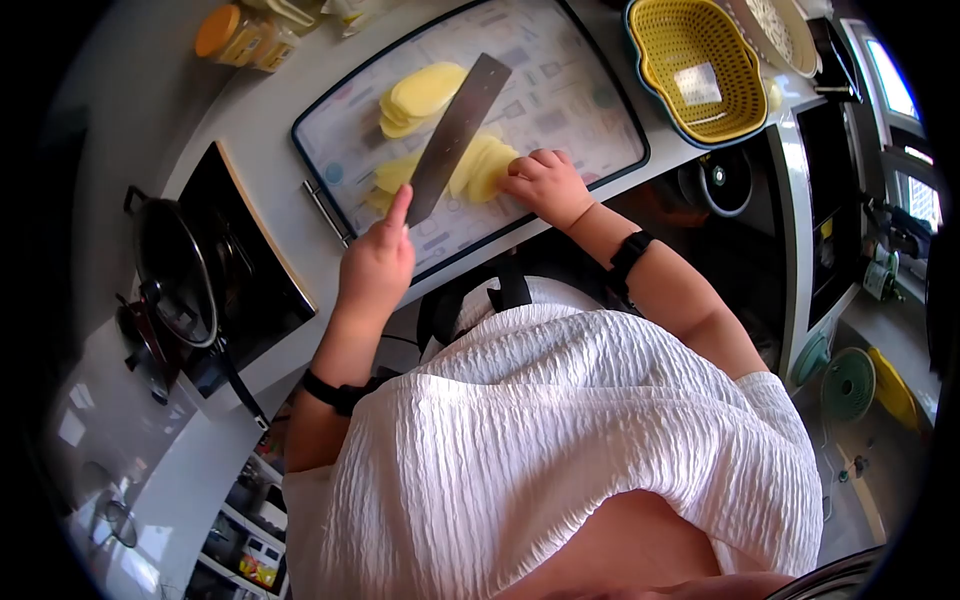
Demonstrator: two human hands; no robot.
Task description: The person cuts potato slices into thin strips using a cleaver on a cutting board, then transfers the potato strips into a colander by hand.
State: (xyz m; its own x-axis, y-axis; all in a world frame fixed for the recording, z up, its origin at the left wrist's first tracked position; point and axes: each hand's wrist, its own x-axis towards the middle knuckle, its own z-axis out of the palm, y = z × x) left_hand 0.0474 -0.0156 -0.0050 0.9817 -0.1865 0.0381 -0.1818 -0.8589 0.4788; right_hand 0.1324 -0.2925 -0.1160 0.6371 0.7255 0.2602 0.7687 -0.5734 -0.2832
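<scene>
My left hand [375,262] is closed around the handle of a cleaver [458,138], one finger stretched up along the blade. The wide blade slants up and to the right, over the sliced potato [472,172] on the patterned cutting board [580,105]. My right hand [548,188] rests at the right end of this fanned row, fingers bent and touching the slices. Just beyond the blade's left side lies a second pile of potato slices [423,92]. The cleaver's handle is mostly hidden in my left hand.
A yellow basket [745,70] stands right of the board, nested in a blue-rimmed basin. At the left, a lidded pan [178,270] sits by a black hob [245,265]. Orange-lidded jars [215,32] stand at the back left. The counter's front edge runs below the board.
</scene>
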